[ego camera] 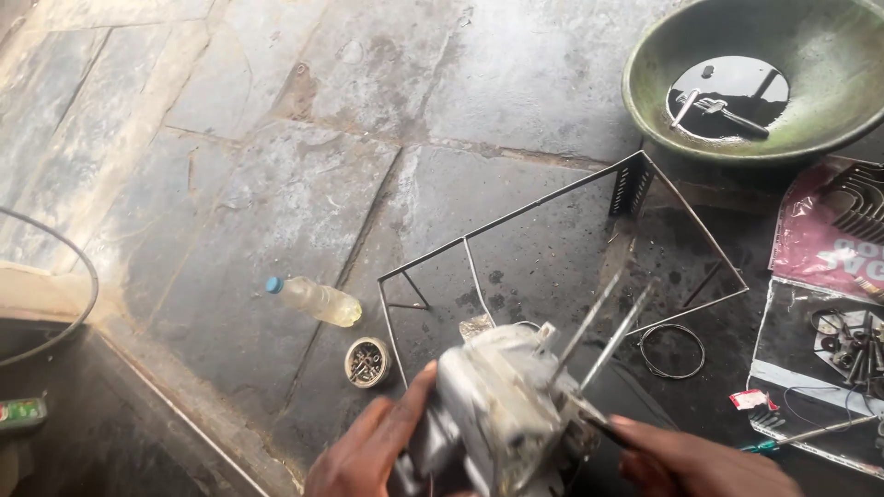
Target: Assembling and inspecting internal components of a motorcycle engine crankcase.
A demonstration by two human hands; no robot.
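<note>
engine block (493,405), grey and grimy, sits at the bottom centre of the frame, held up off the stone floor (276,184) between both hands. two long studs (603,327) stick up and to the right from it, blurred. left hand (368,451) is at the lower left of the block, its thumb pressed up along the metal and the fingers wrapped on the block's underside, partly out of view. right hand (700,465) is at the lower right, fingers together and pinched on a thin dark tool (603,433) whose tip touches the block's right side.

behind the block stands a thin wire frame (552,239) on the floor, with a wire ring (672,350) just beside its right leg. left of the frame lie a plastic bottle (313,301) with a blue cap and a small round tin (366,361) of screws. upper right holds a green basin (810,110) with dark liquid and metal parts in it. at the right edge, plastic sheets (810,368) carry loose bolts, and a screwdriver (806,434) lies near the right hand.
</note>
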